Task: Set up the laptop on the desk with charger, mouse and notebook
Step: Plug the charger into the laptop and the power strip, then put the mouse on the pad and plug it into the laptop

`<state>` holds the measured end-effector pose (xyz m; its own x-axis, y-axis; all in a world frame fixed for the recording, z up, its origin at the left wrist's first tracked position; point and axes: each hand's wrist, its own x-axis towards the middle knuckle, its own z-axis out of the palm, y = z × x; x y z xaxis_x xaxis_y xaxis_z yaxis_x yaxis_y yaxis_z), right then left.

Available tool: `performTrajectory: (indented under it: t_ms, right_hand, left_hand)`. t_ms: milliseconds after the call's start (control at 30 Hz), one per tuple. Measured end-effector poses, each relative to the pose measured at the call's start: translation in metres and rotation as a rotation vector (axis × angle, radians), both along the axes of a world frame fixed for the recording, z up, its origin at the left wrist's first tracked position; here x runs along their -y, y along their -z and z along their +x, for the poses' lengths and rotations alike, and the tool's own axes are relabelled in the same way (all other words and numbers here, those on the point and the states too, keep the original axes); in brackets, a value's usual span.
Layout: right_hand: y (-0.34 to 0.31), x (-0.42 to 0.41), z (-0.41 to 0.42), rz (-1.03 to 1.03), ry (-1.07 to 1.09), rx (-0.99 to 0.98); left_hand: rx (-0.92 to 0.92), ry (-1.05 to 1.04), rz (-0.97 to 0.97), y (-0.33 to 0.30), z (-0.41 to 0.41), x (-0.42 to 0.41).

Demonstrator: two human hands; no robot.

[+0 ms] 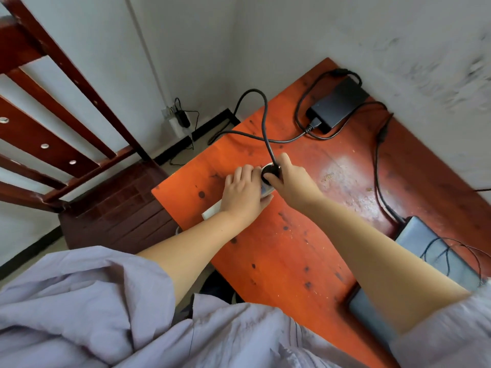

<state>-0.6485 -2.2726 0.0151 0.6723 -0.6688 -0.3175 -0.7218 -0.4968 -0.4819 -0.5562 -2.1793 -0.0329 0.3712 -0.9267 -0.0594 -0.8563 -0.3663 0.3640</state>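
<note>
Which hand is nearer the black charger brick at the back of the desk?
Right. The right hand grips the black plug, on the side toward the charger brick. The left hand presses on the white power strip, farther from the brick.

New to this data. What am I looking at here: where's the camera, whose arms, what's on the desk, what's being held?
No robot here: one wide-angle camera on a person's head looks down at their bare arms. The left hand steadies a white power strip on the orange desk. The right hand grips a black plug at the strip; whether it is fully seated is hidden. Its cable runs to the black charger brick near the wall. A closed grey laptop lies at right, with a thin wire on its lid.
</note>
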Motion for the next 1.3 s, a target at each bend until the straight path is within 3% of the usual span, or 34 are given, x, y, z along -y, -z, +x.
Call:
performTrajectory:
  t_ms: [133, 233, 333, 667, 800, 933, 1000, 1100, 1300]
  right_hand:
    - [-0.001, -0.002, -0.055, -0.026, 0.093, 0.090]
    - [0.003, -0.009, -0.121, -0.079, 0.323, 0.127]
    - [0.003, -0.024, -0.188, -0.099, 0.532, 0.100]
    - [-0.017, -0.103, -0.390, -0.340, 1.090, 0.075]
    - [-0.007, -0.125, -0.422, -0.228, 1.077, -0.019]
    - [0.012, -0.133, -0.414, -0.217, 0.983, -0.117]
    - [0.020, -0.132, -0.413, -0.252, 0.943, -0.160]
    - [0.024, -0.129, -0.426, -0.275, 0.865, -0.107]
    - [0.014, -0.131, -0.487, -0.308, 0.708, -0.028]
  left_hand:
    - [0.048, 0.018, -0.027, -0.007, 0.000, -0.008]
    - [0.130, 0.152, -0.233, -0.009, -0.011, -0.013]
    - [0.083, 0.356, -0.371, -0.018, -0.041, 0.001]
    - [0.091, 0.986, -0.300, -0.058, -0.245, 0.061]
    - [0.031, 0.974, -0.097, -0.046, -0.322, 0.061]
    - [0.195, 1.308, 0.063, -0.034, -0.377, 0.064]
    - [0.272, 1.373, 0.155, -0.035, -0.388, 0.070]
    - [0.292, 1.359, 0.214, -0.042, -0.392, 0.079]
    - [0.266, 1.080, 0.265, -0.046, -0.410, 0.068]
